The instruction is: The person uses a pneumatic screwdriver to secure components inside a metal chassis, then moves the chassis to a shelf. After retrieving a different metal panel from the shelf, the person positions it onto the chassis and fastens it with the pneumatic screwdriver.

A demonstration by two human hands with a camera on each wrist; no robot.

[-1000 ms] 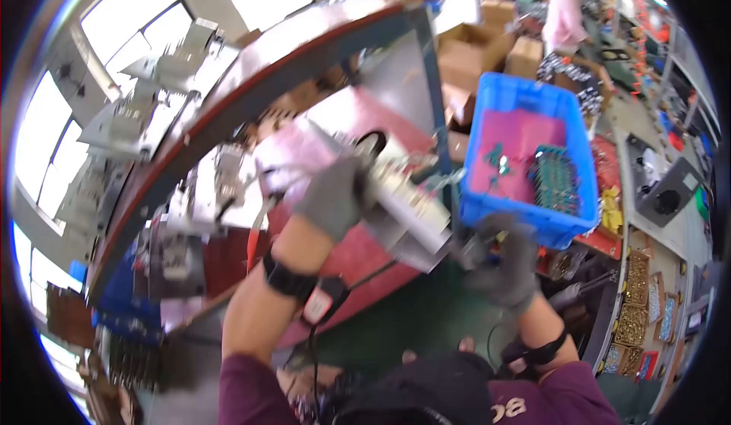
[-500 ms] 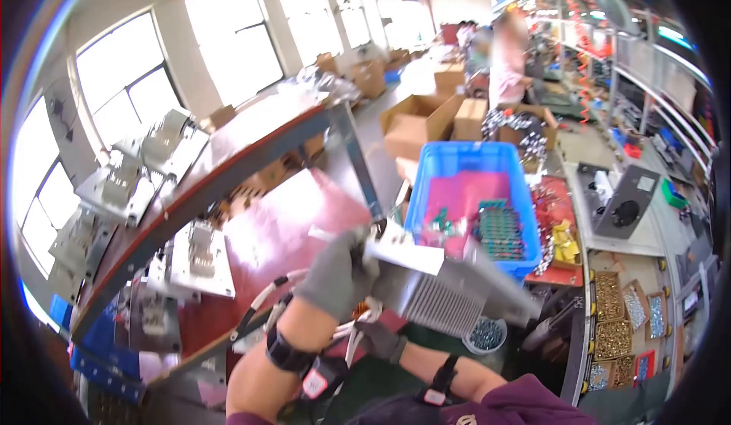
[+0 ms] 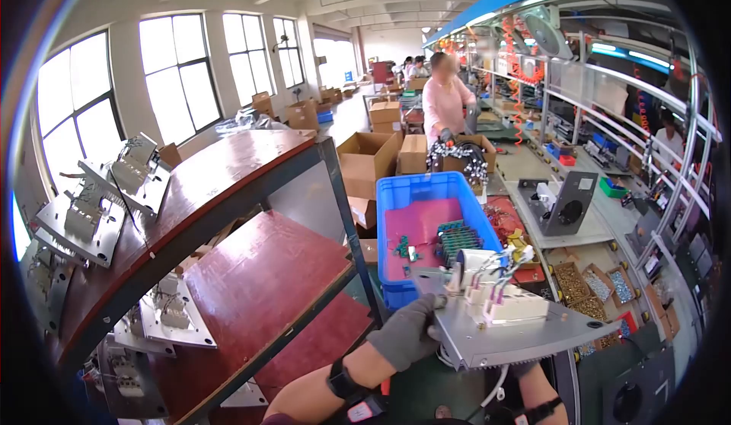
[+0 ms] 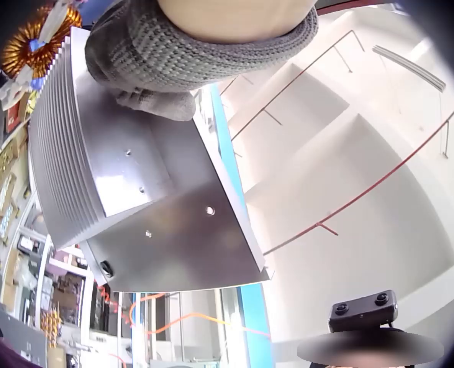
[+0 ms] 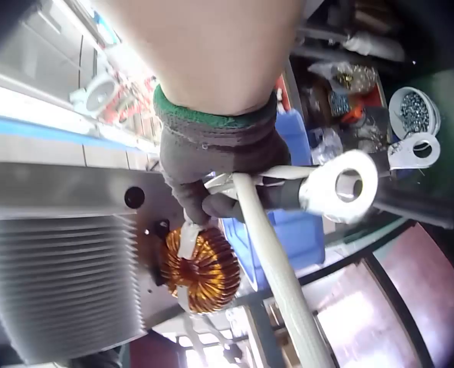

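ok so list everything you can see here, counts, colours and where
metal plate: one, silver, finned underneath, bottom centre
coil: one, copper, at the plate's edge
cable: one, white, ring end, beside the coil
bin: one, blue, behind the plate
shelves: several, red-brown, left
boxes: several, brown, behind the shelves
worker: one, pink top, far aisle
left hand: grey glove, grips the plate's edge
right hand: grey glove, holds the cable
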